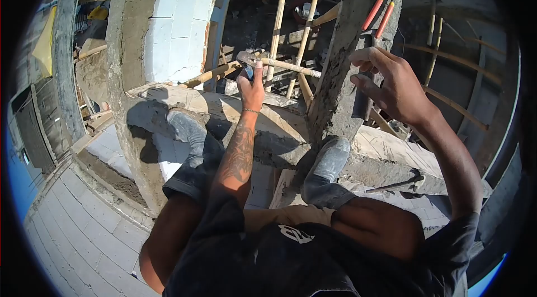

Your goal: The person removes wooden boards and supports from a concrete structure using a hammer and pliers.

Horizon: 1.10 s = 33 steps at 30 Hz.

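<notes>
My left hand (252, 87) is closed around a dark tool (248, 61), whose exact kind I cannot make out, with the thumb stretched along it. My right hand (386, 81) is raised over the concrete column (340, 81), its fingers curled and the thumb apart; whether anything small is between them is hidden. Just beyond that hand, pincers (378, 12) with red and yellow handles lie on the column's face. A grey metal piece shows below my right hand, partly covered by it.
Dusty boots (330, 160) rest on a concrete and timber ledge (391, 154). Bamboo poles (278, 26) stand beyond it. A hammer-like tool (397, 184) lies at the right. White block wall (179, 17) rises at upper left; grey blockwork (84, 224) drops away at lower left.
</notes>
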Tool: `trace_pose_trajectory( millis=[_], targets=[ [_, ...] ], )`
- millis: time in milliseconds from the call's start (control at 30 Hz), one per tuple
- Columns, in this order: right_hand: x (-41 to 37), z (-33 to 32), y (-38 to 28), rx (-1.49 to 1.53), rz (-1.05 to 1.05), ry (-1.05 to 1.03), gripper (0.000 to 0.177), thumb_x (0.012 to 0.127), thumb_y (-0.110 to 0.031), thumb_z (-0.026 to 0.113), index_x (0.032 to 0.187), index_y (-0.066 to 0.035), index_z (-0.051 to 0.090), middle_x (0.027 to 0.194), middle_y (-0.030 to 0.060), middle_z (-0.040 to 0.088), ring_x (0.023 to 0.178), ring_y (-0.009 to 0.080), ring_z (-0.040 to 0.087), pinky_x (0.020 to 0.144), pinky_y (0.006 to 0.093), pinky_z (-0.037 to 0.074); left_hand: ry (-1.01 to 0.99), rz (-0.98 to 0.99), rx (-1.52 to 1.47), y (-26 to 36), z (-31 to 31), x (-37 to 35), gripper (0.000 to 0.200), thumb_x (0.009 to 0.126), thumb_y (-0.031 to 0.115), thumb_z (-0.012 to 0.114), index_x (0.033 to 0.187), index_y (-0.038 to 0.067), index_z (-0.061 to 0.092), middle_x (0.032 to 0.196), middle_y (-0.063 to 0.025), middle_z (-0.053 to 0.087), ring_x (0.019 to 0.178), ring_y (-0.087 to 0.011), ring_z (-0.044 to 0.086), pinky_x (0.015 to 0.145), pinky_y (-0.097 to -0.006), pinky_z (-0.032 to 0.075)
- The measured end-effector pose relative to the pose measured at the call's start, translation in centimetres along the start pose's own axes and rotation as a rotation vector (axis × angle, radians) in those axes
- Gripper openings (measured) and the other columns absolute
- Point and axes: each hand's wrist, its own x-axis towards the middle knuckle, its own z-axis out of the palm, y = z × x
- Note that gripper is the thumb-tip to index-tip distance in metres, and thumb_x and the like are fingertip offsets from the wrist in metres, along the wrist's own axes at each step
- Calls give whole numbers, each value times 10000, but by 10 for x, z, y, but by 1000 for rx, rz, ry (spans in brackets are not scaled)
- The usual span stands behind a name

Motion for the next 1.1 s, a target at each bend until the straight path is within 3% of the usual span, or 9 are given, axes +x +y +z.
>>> trace_pose_trajectory(
  millis=[33,67,100,200,300,500,633,767,1100],
  targets=[
    [-18,2,14,84,105,60,232,791,-135,597,969,2,540,870,131,590,809,242,595,696,340,473,108,34,-43,-28,-4,11,434,837,359,583,541,111,384,493,33,371,438,-62,331,394,-245,243],
    [-35,11,29,171,212,122,208,797,-112,589,965,3,544,867,122,590,796,217,593,691,321,469,17,-177,-212,-17,-11,10,394,841,383,562,810,-10,571,604,-24,518,460,-73,433,384,-240,276],
    [-52,19,38,263,246,192,176,817,-89,566,960,11,542,835,108,590,765,172,582,698,290,462,96,-347,-275,-26,-13,17,358,863,392,519,723,63,521,555,11,434,432,-83,408,376,-252,281],
    [-99,59,54,395,436,371,182,865,-140,528,940,24,544,785,84,596,725,122,556,688,271,450,-284,-253,-686,-54,-29,21,460,861,487,448,552,169,323,475,40,278,368,-114,301,351,-260,266],
    [-129,87,64,462,532,423,198,875,-168,521,930,21,549,781,73,599,739,116,551,703,268,442,-65,-584,-538,-53,-26,25,513,853,517,429,511,175,258,448,30,249,354,-123,263,354,-269,215],
    [-137,98,70,508,659,405,224,878,-187,528,941,28,551,794,78,601,761,122,552,733,267,432,154,-740,-505,-87,-29,30,545,816,567,446,517,181,204,465,33,183,380,-124,210,402,-275,186],
    [-135,107,75,583,652,416,219,878,-172,525,954,33,543,812,91,604,773,134,563,732,266,441,292,-852,-509,-109,-41,34,506,823,601,393,641,134,321,507,22,214,393,-138,221,412,-294,214],
    [-132,116,73,689,637,413,213,877,-155,521,974,34,533,826,103,605,780,144,573,726,271,452,454,-1094,-476,-128,-20,12,496,854,564,376,992,89,412,576,-8,251,425,-136,222,407,-297,219],
    [-141,127,81,688,697,392,259,874,-197,525,971,42,538,812,132,609,761,175,590,711,282,457,414,-830,-403,-134,-8,-7,323,900,379,428,947,63,390,620,-11,240,444,-137,269,375,-297,232]
  ],
)
